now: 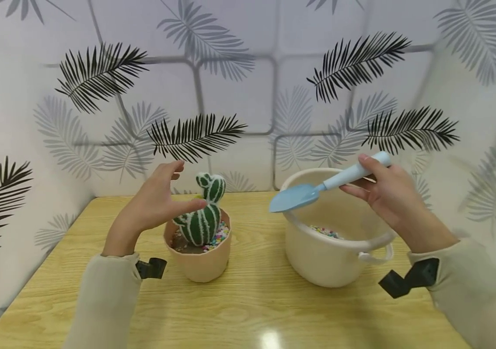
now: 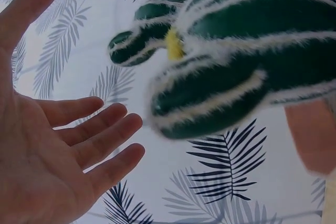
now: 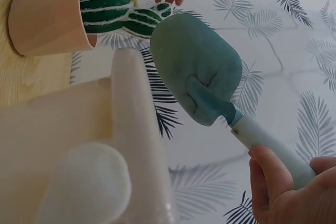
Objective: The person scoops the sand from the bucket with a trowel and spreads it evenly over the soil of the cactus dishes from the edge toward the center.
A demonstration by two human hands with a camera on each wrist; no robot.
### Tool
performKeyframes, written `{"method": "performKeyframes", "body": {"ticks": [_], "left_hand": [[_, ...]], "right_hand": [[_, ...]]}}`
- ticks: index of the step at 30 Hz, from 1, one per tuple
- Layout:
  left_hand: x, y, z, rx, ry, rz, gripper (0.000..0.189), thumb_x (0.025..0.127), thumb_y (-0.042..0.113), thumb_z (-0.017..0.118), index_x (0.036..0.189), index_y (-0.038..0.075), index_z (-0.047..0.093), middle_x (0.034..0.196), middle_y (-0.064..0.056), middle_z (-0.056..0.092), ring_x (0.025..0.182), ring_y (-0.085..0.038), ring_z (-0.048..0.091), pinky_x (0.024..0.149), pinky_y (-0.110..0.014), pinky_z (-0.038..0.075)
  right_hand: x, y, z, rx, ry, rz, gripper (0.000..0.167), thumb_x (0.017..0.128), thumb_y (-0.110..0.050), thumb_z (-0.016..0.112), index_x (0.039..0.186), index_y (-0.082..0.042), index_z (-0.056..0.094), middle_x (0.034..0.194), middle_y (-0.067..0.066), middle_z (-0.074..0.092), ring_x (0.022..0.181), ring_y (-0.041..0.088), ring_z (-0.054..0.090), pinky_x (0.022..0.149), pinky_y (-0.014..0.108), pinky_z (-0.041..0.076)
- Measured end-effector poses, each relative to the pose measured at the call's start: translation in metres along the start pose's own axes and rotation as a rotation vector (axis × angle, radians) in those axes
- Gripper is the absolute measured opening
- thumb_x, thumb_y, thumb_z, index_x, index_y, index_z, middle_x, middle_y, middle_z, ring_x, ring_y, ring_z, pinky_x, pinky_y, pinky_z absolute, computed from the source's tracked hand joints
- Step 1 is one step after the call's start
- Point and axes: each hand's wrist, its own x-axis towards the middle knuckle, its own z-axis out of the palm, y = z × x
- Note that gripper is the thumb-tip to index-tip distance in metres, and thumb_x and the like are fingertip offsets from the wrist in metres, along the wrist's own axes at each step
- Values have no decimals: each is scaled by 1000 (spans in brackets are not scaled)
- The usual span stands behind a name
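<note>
My right hand (image 1: 389, 194) grips the pale handle of a light blue garden trowel (image 1: 296, 197), its blade over the left rim of a cream bucket (image 1: 322, 261). In the right wrist view the trowel (image 3: 197, 69) shows its broad blade, and thumb and fingers wrap the handle. My left hand (image 1: 152, 198) is beside a green cactus (image 1: 200, 225) with white fuzzy ridges, fingers spread and holding nothing. The cactus stands in a peach pot (image 1: 200, 266) with brown soil and colourful pebbles (image 1: 218, 237). In the left wrist view the left hand (image 2: 79, 145) faces the cactus (image 2: 210, 98), palm showing.
More coloured pebbles (image 1: 324, 231) lie inside the bucket, which has a side handle (image 1: 379, 257). Pot and bucket stand apart on a wood-grain table (image 1: 248, 300). A leaf-patterned wall covering (image 1: 248, 97) rises behind and along both sides.
</note>
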Motion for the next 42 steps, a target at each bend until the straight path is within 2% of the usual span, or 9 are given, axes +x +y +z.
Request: {"method": "performKeyframes", "body": {"ticks": [4, 9, 15, 19, 23, 34, 38, 42], "left_hand": [[7, 7, 0, 9, 3, 1, 99, 79, 43, 74, 150, 3, 19, 150, -18, 29, 134, -35, 35, 104, -56, 36], [15, 16, 2, 31, 5, 22, 99, 78, 42, 75, 150, 3, 21, 150, -19, 30, 133, -35, 36, 106, -54, 36], [22, 26, 5, 30, -20, 47, 98, 80, 43, 73, 151, 4, 19, 150, -19, 28, 132, -35, 37, 105, -54, 36], [27, 35, 9, 30, -39, 68, 97, 81, 44, 72, 152, 5, 19, 153, -18, 24, 136, -34, 33, 109, -54, 32], [34, 43, 17, 14, -44, 92, 97, 80, 43, 74, 151, 5, 21, 154, -17, 23, 142, -31, 25, 112, -52, 28], [44, 70, 41, -40, -71, 137, 97, 80, 40, 75, 151, 4, 20, 156, -15, 22, 143, -29, 25, 114, -48, 29], [45, 76, 52, -65, -91, 117, 94, 82, 43, 72, 151, 6, 20, 155, -14, 23, 141, -30, 28, 112, -49, 31], [46, 76, 64, -103, -118, 92, 92, 84, 46, 69, 152, 8, 20, 155, -14, 23, 140, -31, 30, 111, -50, 33]], "right_hand": [[0, -5, -6, 11, 9, 0, 13, 93, -19, 60, 98, -9, 52, 86, 3, 60, 80, 19, 67, 74, 33, 58], [0, -11, -15, 37, 32, 14, 13, 94, -17, 58, 96, -8, 49, 84, 6, 61, 80, 21, 67, 74, 34, 58], [1, -19, -27, 57, 49, 24, 14, 94, -17, 58, 95, -7, 49, 88, 7, 58, 82, 22, 66, 75, 36, 58], [2, -23, -34, 73, 53, 17, 10, 96, -15, 55, 95, -7, 49, 90, 7, 57, 82, 23, 66, 74, 37, 59], [2, -26, -42, 92, 69, 21, 9, 97, -15, 53, 97, -7, 47, 91, 8, 55, 82, 24, 65, 74, 38, 59], [4, -31, -59, 111, 122, 21, 9, 96, -13, 54, 98, -6, 49, 88, 10, 58, 80, 25, 67, 71, 39, 59], [6, -32, -64, 89, 143, 22, 10, 96, -13, 54, 98, -7, 48, 87, 10, 59, 80, 24, 66, 70, 39, 59], [10, -30, -67, 47, 161, 31, 11, 95, -14, 56, 97, -7, 48, 89, 7, 58, 79, 22, 66, 70, 38, 59]]}}
